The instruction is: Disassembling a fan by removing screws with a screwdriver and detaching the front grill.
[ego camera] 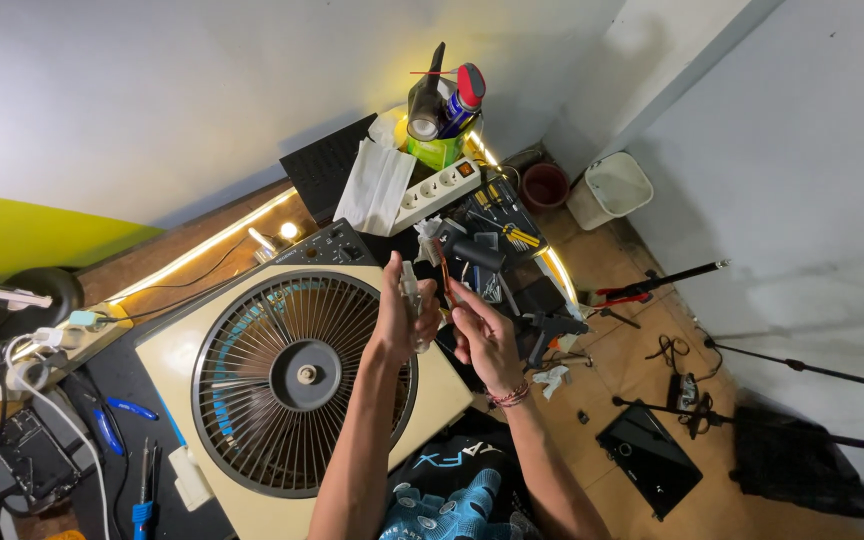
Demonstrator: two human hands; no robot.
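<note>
Small clear part (411, 287) clamped in left hand (399, 318), raised above box fan (292, 385) for access. Red-handled tool (449, 284) pinched in right hand (485, 338), tip angled at part.

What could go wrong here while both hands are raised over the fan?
1. The left hand pinches a small pale part above the box fan; if it slips, it may fall through the grille.
2. The right hand holds a thin red-handled tool close to the left fingers; a slip might jab them.
3. The cluttered bench edge could shed tools onto the floor.
</note>
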